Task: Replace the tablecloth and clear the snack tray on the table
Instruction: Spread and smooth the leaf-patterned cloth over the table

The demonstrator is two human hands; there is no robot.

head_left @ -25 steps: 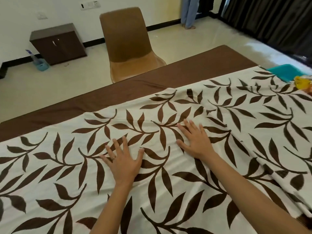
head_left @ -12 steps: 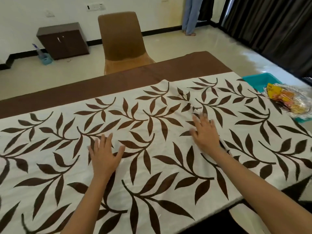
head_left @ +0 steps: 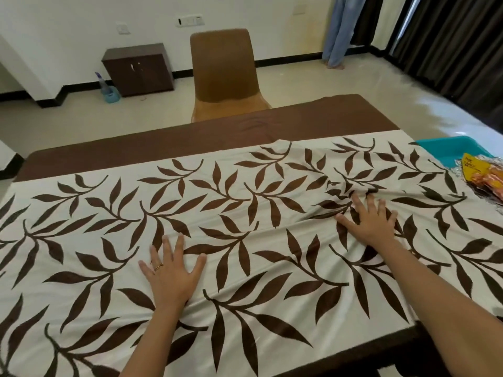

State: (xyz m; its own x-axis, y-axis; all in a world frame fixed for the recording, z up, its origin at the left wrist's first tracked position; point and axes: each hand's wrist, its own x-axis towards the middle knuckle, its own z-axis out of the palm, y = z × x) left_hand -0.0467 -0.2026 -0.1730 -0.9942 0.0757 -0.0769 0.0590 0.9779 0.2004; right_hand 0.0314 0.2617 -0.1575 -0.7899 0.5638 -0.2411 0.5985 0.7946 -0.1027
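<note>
A cream tablecloth [head_left: 245, 213] printed with brown leaves covers most of the table, with a plain brown strip [head_left: 190, 142] along its far side. My left hand [head_left: 171, 270] presses flat on the cloth near the middle, fingers spread. Further right, my right hand [head_left: 373, 221] also lies flat with fingers spread, and the cloth is bunched into wrinkles just beyond its fingertips. At the right edge sits a teal snack tray [head_left: 449, 148] with orange and yellow snack packets [head_left: 484, 175] in clear wrap.
A brown chair [head_left: 223, 74] stands at the far side of the table. A dark low cabinet [head_left: 137, 69] and a blue cleaner bottle [head_left: 109, 91] stand by the wall. A person's legs [head_left: 336, 36] show near dark curtains [head_left: 449, 44].
Both hands have slid apart across the cloth, the right one toward the tray, pushing wrinkles ahead of it. The view has shifted so the snack tray shows more.
</note>
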